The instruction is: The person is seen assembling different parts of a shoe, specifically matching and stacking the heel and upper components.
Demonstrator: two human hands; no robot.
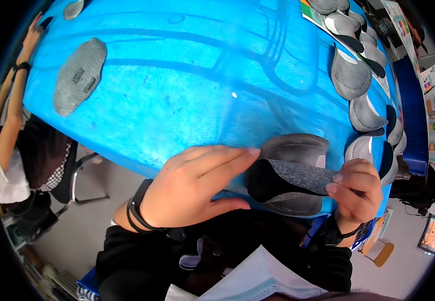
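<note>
At the table's near edge, my right hand (356, 193) pinches the right end of a curled grey fabric piece (297, 175) with a black face. My left hand (197, 183) is open, fingers stretched out and thumb apart, its fingertips by the left end of that piece. Whether they press on it I cannot tell. Beneath and around the curled piece lies a dark grey padded piece (295, 143) with stitched, rounded edges. Part of it is covered by the piece in my hand.
Several grey, cup-shaped fabric pieces (352, 75) with black flaps line the right side of the blue table (177, 100). A flat grey pad (80, 78) with two dark strips lies at left. Another person's arm (16, 105) reaches along the far left edge, near a metal-framed chair (89, 200).
</note>
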